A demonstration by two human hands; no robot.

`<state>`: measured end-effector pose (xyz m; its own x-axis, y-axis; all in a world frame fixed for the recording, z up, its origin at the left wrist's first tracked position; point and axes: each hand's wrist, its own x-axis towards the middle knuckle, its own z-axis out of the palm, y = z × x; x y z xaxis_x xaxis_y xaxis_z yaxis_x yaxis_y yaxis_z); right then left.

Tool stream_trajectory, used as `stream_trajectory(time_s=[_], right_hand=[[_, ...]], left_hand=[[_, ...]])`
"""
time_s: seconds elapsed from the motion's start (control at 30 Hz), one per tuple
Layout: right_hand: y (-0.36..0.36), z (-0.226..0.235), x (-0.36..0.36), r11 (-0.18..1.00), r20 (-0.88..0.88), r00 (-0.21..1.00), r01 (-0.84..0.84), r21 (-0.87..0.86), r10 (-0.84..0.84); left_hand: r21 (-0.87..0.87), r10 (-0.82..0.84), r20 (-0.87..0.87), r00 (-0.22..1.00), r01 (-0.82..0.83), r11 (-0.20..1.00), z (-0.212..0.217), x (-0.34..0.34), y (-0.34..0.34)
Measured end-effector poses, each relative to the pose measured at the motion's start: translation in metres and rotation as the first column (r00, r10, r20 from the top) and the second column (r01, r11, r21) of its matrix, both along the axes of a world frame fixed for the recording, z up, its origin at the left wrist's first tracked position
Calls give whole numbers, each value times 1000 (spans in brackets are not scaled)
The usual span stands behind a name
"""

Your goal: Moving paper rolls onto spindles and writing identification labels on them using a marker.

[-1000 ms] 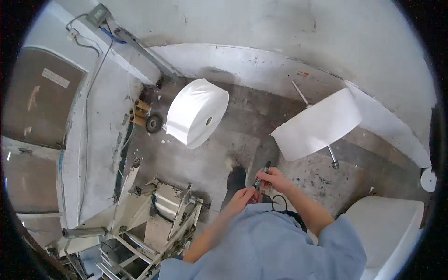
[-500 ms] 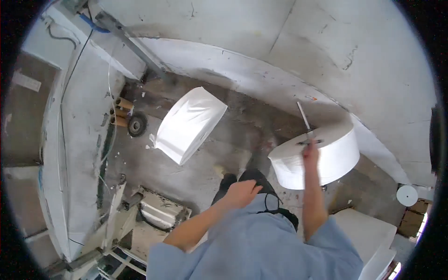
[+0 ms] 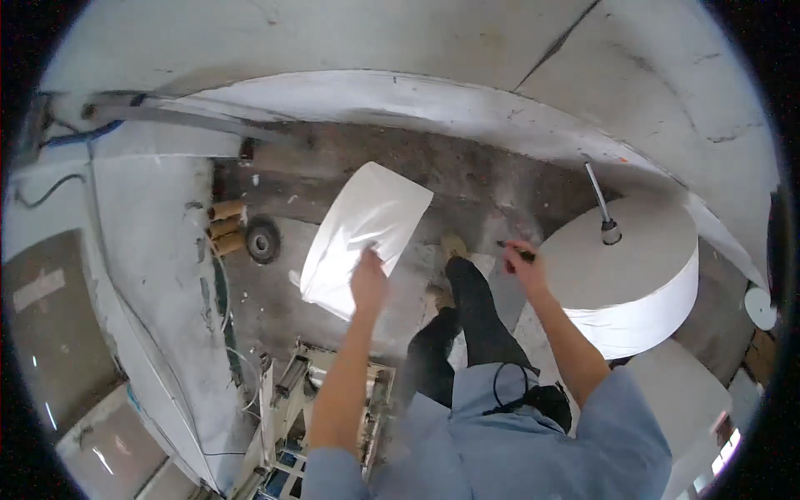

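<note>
A large roll wrapped in shiny white sheet [image 3: 354, 225] lies on the floor ahead. My left hand [image 3: 369, 285] is over its near part; its fingers are blurred, and contact is not clear. Farther right, my right hand [image 3: 525, 271] is closed on a short dark tool [image 3: 518, 251], too small to name exactly. It hangs just left of a wide white roll [image 3: 633, 321] lying on its flat side. From the roll's core rises a metal rod [image 3: 597, 190] with a grey collar [image 3: 611, 233] at its base.
Brown cardboard tubes [image 3: 227, 227] and a dark wheel-like disc [image 3: 262, 240] lie along the left wall. A metal machine frame [image 3: 283, 392] stands at lower left. Another white roll [image 3: 687, 392] lies at lower right. A long pale wall [image 3: 400, 87] curves behind.
My right hand has come away from the rod and roll, moving left with the dark tool. My left hand has reached forward from my waist to over the wrapped roll. The view has shifted.
</note>
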<state>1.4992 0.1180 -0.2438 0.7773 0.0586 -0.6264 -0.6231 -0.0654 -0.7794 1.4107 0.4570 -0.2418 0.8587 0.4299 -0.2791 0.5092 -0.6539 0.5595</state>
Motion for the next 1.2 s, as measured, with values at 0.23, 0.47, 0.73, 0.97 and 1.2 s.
stream_trajectory(time_s=[0.23,0.47,0.73,0.97,1.2], right_hand=[[-19,-45,-23,996,-149,988,-51,-78,39],[-35,-71,-6,957,-189,982,-83,-276,30],[29,-98,-44,968,-220,955,-226,-106,199],[64,-105,-62,938,-286,909,-338,-80,303],[88,-124,-69,900,-261,879,-431,-70,400]], left_hand=[[560,-80,14,997,58,826,-124,80,112],[390,86,157,984,-142,910,-152,43,129],[392,163,155,974,-212,895,-137,-75,171],[314,550,56,833,-538,782,-105,-193,207],[354,661,173,730,-672,650,-131,-201,206]])
